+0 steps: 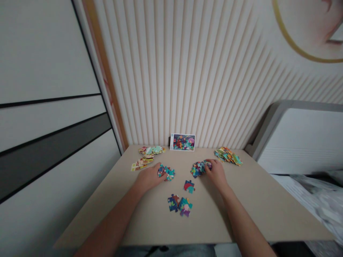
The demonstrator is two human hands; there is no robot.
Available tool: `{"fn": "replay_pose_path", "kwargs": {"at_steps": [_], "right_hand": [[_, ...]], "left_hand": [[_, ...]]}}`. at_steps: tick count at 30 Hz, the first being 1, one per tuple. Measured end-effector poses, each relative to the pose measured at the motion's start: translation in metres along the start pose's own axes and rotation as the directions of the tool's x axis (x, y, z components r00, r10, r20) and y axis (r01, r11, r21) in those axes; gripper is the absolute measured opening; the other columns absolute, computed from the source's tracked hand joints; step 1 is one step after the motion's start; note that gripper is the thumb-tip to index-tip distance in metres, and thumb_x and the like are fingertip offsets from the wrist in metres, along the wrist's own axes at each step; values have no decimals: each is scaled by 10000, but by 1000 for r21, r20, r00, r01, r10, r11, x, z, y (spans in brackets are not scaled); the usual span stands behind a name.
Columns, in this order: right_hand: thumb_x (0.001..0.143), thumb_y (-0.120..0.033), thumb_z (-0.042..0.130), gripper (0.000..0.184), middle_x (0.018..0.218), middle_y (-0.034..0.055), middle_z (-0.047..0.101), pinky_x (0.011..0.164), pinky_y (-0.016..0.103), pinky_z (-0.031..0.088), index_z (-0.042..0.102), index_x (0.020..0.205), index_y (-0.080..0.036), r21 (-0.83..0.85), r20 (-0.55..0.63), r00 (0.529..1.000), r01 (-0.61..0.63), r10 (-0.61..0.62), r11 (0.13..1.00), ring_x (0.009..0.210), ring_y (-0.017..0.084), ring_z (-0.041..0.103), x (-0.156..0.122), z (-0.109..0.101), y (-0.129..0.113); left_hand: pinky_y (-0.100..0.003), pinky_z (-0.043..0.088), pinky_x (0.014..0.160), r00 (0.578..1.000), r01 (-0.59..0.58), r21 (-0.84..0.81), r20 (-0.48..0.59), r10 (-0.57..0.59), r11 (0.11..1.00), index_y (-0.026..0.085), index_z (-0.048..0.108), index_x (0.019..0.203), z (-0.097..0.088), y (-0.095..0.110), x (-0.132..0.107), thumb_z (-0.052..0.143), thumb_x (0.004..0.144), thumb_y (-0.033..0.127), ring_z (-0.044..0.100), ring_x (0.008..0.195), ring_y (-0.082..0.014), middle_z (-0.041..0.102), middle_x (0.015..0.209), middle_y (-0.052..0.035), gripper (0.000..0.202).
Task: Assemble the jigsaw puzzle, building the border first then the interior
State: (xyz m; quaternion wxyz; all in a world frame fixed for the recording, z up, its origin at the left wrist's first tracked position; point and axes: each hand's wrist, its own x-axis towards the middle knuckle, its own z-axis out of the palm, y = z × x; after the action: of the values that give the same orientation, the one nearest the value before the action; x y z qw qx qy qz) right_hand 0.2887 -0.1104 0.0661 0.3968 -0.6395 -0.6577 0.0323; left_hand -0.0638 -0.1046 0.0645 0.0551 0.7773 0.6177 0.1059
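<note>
My left hand [150, 177] is closed around a small bunch of blue and teal jigsaw puzzle pieces [169, 173], low over the table. Across from it, my right hand [215, 172] has its fingers pinched at the right end of a pile of dark blue puzzle pieces [197, 169]; exactly which piece they grip is partly hidden. A single red and teal puzzle piece [189, 186] lies between the hands, nearer to me. Closer still, a dark blue and brown piece [173, 202] touches or overlaps a teal and pink piece [185, 206].
A picture card [183, 142] with a colourful scene stands upright against the ribbed wall [166, 71]. Other puzzle pieces are heaped at the back left [152, 151] and back right [227, 156] of the beige table [150, 225]. A white cabinet [53, 142] rises at the left.
</note>
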Motion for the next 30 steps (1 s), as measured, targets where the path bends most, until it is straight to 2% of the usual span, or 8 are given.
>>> {"fn": "replay_pose_path", "kwargs": {"at_steps": [5,10,14,18,21,24,27,30], "right_hand": [[959,-331,528,275,1062,104,718,925,391,470,732,1081,-194,118,244,953,152,-177,981,1004,256,631,-37,-4,-33],[909,-457,666,367,1068,113,686,922,372,454,735,1157,-194,96,374,903,187,-210,978,1015,261,605,-73,1,-52],[820,-455,770,409,1056,103,664,907,359,449,729,1117,-176,89,398,900,156,-179,984,1005,254,594,-76,4,-48],[813,-388,762,319,946,40,666,776,312,456,660,1040,-188,247,388,910,47,-143,968,865,209,597,-75,8,-46],[894,-401,651,242,800,-3,623,652,283,418,613,1025,-201,368,320,943,-34,-92,929,709,175,550,-71,11,-43],[898,-458,625,324,789,6,612,633,294,418,598,1088,-198,417,136,991,-77,22,906,678,181,534,-58,12,-35],[883,-501,617,428,892,63,662,716,346,473,603,1166,-180,359,1,996,-88,94,929,761,218,580,-43,11,-22],[875,-497,603,457,1074,137,679,874,416,474,640,1182,-161,173,-120,989,-61,82,983,969,276,597,-37,6,-10]], "left_hand": [[-429,471,872,999,37,23,5,-37,999,215,621,1292,-6,-1,-6,456,862,779,693,1015,-372,744,1035,-192,728],[-457,475,881,1000,9,74,3,-9,997,188,587,1361,-10,-3,-8,387,860,828,679,1052,-404,733,1069,-220,837],[-455,479,871,1000,6,93,-27,-3,996,186,539,1405,-15,2,-8,379,893,791,687,1027,-393,733,1057,-210,808],[-424,486,842,994,-11,92,-108,20,996,205,577,1335,-19,8,-9,350,970,676,694,996,-358,736,1047,-177,638],[-429,494,822,988,7,89,-151,7,996,195,584,1331,-20,10,-8,379,994,581,695,970,-355,738,1047,-178,552],[-417,496,856,984,-22,55,-174,32,998,213,576,1360,-20,9,-7,386,1016,478,694,1000,-327,741,1084,-159,474],[-392,491,909,970,-174,-5,-174,170,985,229,603,1329,-20,11,-8,351,1038,424,689,1039,-286,742,1128,-128,431],[-376,494,920,934,-340,-52,-132,331,939,230,637,1272,-22,16,-11,328,1048,409,689,1026,-262,742,1119,-120,422]]}}
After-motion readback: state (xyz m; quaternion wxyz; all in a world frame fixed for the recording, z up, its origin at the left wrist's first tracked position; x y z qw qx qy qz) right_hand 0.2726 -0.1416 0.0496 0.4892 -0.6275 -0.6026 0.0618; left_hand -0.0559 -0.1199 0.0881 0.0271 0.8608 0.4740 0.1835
